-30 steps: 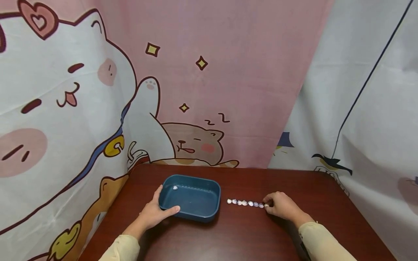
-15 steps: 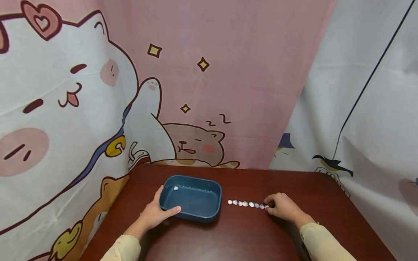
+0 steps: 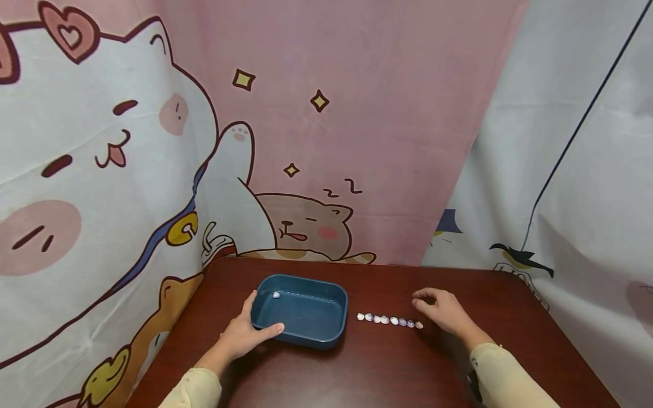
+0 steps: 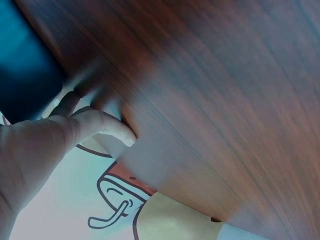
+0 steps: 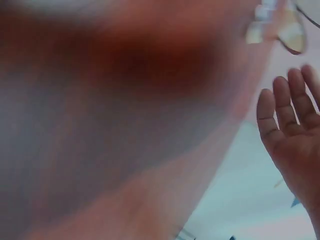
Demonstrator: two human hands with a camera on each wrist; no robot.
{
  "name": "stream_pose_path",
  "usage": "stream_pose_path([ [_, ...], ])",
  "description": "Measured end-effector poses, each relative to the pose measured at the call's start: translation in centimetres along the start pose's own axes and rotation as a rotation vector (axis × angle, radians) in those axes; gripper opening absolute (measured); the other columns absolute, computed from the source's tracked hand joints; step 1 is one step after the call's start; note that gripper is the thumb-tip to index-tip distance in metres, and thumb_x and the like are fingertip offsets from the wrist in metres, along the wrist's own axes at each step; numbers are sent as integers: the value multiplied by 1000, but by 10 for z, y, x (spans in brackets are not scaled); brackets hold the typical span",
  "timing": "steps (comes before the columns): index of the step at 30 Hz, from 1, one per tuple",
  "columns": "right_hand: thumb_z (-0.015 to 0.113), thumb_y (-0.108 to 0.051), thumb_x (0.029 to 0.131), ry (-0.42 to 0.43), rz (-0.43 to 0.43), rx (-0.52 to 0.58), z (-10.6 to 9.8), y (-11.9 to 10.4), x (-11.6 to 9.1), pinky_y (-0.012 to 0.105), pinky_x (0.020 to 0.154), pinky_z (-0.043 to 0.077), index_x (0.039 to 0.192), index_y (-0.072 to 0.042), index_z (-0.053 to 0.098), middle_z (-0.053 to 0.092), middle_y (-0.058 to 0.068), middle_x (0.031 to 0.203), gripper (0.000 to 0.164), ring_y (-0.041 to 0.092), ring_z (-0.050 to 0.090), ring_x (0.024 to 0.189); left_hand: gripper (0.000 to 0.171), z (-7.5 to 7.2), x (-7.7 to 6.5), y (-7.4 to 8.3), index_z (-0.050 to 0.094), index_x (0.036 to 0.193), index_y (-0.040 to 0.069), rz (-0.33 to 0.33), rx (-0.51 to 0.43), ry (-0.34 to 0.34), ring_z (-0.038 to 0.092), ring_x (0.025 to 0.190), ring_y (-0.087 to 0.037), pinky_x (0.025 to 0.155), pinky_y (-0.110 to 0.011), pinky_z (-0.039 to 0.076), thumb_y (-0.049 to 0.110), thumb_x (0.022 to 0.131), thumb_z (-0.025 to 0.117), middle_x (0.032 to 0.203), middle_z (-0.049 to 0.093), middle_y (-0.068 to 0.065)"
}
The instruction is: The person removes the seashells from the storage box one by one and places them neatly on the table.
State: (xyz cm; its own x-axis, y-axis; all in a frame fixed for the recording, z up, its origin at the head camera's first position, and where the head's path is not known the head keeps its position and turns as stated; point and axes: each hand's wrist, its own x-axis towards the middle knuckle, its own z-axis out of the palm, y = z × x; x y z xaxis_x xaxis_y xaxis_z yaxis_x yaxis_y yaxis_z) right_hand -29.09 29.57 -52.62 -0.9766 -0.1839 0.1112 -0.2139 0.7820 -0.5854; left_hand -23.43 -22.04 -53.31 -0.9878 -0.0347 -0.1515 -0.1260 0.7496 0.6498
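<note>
In the head view, a dark blue rectangular tray (image 3: 306, 324) sits on the table with one small whitish seashell (image 3: 276, 294) in its far left corner. My left hand (image 3: 240, 337) spans the tray's near left corner. Its thumb lies along the near rim and its fingers touch the left side. Right of the tray, several small white and purplish seashells (image 3: 394, 321) form a straight row, close together. My right hand (image 3: 445, 313) hovers just beyond the row's right end, apart from the shells. The right wrist view shows its fingers (image 5: 283, 95) extended, holding nothing visible.
The dark red-brown wooden table (image 3: 377, 368) reaches back to a pink and white cloth (image 3: 398, 141) printed with cartoon cats. A white cloth (image 3: 571, 170) hangs along the right side. Much of the right wrist view is blurred.
My right hand has let go of the rightmost seashell and lifted away from it; that shell now shows whole at the row's end. My left hand and the tray stay put.
</note>
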Motion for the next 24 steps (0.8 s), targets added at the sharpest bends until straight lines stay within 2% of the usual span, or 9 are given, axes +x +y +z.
stream_pose_path([
  [2,67,-38,105,61,35,94,-2,-20,10,49,94,58,133,-11,72,73,14,134,39,32,70,119,128,3,3,-5,8,172,24,14,10,18,57,131,-58,104,-90,33,81,79,75,154,51,-37],
  [4,65,-35,105,105,20,154,3,-49,22,49,97,56,136,-13,70,72,14,136,38,33,68,123,128,3,3,-6,8,172,24,13,11,24,57,130,-59,104,-91,32,82,79,74,153,51,-37],
  [6,67,-30,103,117,-31,195,17,-83,34,46,98,56,135,-13,70,74,12,134,35,30,69,121,128,3,3,-5,8,172,24,8,11,22,56,131,-59,105,-91,31,82,79,75,154,51,-37],
  [9,70,-21,100,48,-171,179,52,-138,45,45,98,57,133,-11,72,75,12,131,35,27,70,116,130,0,1,2,8,172,21,-9,1,-3,55,135,-58,107,-91,29,79,78,78,157,49,-35],
  [12,69,-23,101,-110,-312,-2,100,-187,52,48,106,56,139,-11,69,71,11,140,40,27,68,124,131,-3,1,1,8,172,20,-18,4,-11,56,134,-56,107,-89,32,78,78,78,157,50,-34],
  [15,68,-28,102,-251,-388,-248,142,-217,55,49,118,50,148,-15,63,63,8,152,48,27,60,141,130,-3,2,-1,7,172,20,-14,14,-10,56,135,-56,106,-90,31,79,79,77,157,50,-34],
  [17,68,-32,103,-306,-389,-388,165,-227,58,48,120,47,152,-19,60,58,4,158,52,26,55,146,129,-1,4,-2,8,172,20,-7,17,-4,55,136,-57,106,-92,29,78,80,77,157,50,-34],
  [19,69,-34,103,-333,-366,-468,180,-233,61,48,122,46,154,-22,58,55,1,161,54,26,53,148,129,-1,4,-2,8,172,21,-1,17,0,53,138,-59,105,-94,25,78,80,77,157,49,-34],
  [24,69,-48,102,-399,-306,-500,198,-244,75,53,126,39,162,-27,48,41,-3,172,67,28,43,155,129,2,4,-1,8,173,21,6,-5,1,50,141,-60,105,-95,21,77,80,78,159,48,-34],
])
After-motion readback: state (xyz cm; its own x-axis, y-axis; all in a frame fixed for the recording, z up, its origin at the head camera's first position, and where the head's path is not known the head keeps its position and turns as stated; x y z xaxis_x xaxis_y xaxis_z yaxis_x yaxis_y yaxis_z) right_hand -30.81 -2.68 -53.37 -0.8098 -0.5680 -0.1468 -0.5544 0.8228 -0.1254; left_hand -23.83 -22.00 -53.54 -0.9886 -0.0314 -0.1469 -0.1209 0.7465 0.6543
